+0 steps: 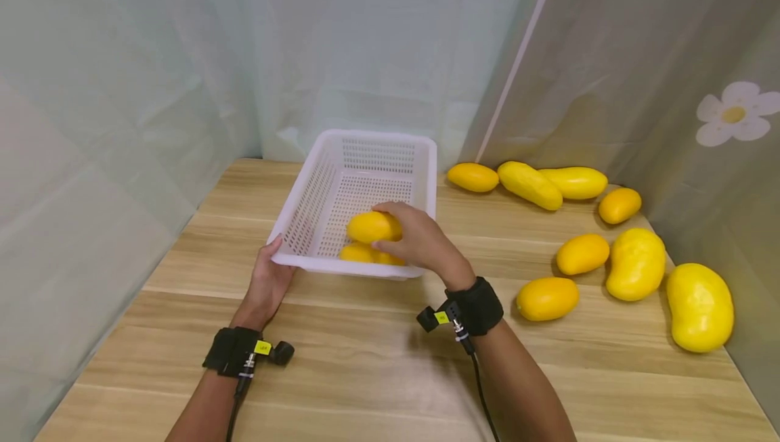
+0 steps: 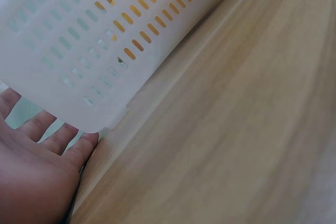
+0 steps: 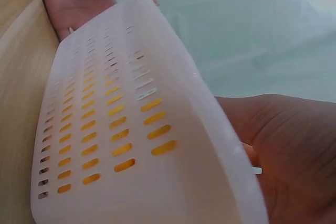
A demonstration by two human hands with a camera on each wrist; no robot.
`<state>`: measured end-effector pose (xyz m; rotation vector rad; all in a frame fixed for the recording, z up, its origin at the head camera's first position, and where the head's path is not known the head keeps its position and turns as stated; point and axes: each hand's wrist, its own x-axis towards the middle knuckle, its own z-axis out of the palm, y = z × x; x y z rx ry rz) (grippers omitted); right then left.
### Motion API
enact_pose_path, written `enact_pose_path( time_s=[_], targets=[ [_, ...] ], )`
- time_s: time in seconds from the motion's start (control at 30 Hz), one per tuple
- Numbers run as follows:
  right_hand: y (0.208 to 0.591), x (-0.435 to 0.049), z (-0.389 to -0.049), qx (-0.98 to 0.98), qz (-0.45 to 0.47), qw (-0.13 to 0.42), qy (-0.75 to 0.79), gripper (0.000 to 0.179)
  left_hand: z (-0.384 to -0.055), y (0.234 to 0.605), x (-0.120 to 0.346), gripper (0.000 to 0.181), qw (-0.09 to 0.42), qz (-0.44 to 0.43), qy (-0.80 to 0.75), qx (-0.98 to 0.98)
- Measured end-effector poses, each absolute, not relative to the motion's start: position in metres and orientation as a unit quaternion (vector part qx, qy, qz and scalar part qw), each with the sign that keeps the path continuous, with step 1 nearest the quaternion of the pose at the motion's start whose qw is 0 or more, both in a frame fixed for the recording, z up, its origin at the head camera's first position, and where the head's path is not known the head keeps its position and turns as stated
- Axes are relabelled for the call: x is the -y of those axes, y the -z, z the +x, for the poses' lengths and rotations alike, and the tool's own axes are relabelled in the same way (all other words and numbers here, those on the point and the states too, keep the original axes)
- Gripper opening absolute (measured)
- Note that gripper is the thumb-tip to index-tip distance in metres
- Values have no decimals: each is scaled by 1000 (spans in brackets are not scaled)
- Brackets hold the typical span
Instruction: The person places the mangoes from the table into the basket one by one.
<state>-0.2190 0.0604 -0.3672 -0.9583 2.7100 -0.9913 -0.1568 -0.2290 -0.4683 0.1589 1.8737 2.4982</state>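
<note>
A white perforated plastic basket (image 1: 323, 264) stands on the wooden table. My left hand (image 1: 268, 285) grips its near left corner, thumb over the rim and fingers against the outside. In the left wrist view those fingers (image 2: 58, 139) show beside the basket wall (image 2: 68, 93), low near the tabletop. My right hand (image 1: 419, 239) reaches over the near right part of the rim and holds a yellow oval fruit (image 1: 369, 227) inside the basket. Under it lie more yellow fruits (image 1: 357, 253), partly hidden by the hand and rim. The right wrist view shows yellow through the slots of the basket's side (image 3: 121, 150).
On the right of the table (image 1: 365, 361) lie several small oval yellow fruits (image 1: 548, 298), two large kidney-shaped yellow ones (image 1: 700, 307) and two long yellow ones (image 1: 530, 185) near the back. Curtains (image 1: 390, 42) hang behind and at both sides. Cables (image 1: 478, 381) run from the wrist cameras.
</note>
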Motion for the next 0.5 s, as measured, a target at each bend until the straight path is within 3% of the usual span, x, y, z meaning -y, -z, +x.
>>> enact_pose_path(
  time_s=[0.5],
  targets=[
    [376,-46,-212,-935,-284,-23,209,62,-156,469,233,63,6,50,-803,-594]
  ],
)
